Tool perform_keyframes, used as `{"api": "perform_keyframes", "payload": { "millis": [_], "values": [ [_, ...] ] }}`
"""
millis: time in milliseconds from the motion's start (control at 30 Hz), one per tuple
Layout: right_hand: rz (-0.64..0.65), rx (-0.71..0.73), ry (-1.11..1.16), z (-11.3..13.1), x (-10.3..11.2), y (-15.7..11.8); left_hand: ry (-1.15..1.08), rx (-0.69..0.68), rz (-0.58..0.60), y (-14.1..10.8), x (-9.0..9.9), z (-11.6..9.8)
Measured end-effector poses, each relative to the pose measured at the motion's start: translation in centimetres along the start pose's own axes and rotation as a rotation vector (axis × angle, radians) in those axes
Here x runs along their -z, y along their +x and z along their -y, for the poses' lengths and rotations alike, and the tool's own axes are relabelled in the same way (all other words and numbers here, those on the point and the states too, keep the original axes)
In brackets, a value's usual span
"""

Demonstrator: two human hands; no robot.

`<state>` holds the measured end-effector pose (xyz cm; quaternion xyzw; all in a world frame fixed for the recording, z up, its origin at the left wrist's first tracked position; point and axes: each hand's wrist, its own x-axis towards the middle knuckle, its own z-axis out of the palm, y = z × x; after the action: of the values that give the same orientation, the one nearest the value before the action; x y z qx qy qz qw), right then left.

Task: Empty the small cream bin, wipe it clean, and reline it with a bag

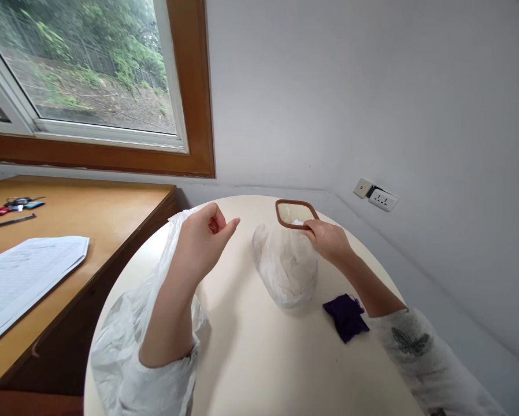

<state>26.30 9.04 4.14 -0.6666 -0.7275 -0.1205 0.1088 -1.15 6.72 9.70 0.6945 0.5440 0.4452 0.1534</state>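
My right hand grips the near right edge of a brown rounded-square rim, which sits over a bin or container wrapped in a translucent white plastic bag. Something small and white shows inside the rim. My left hand is raised left of the container, its fingers curled in and the thumb pointing right; no object shows in it. Another white plastic bag lies crumpled beneath and beside my left forearm. A dark purple cloth rests on the table near my right forearm.
The round cream table stands against the wall. At the left, a wooden desk holds papers, a dark rod-like item and small red and blue items. Wall sockets are at the right, a window at upper left.
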Motion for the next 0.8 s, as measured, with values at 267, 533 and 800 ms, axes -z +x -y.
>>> {"api": "perform_keyframes", "payload": {
  "millis": [267, 533, 800],
  "values": [
    [0.082, -0.056, -0.088, -3.9, -0.8, 2.4, -0.039, -0.018, 0.022, 0.1, 0.0, 0.4],
    [0.087, -0.094, -0.112, -5.9, -1.6, 3.6, -0.022, -0.002, 0.034, 0.3, 0.0, 0.3],
    [0.127, -0.101, -0.127, -7.9, -1.5, 4.6, -0.040, -0.020, 0.018, 0.4, 0.1, 0.4]
  ]
}}
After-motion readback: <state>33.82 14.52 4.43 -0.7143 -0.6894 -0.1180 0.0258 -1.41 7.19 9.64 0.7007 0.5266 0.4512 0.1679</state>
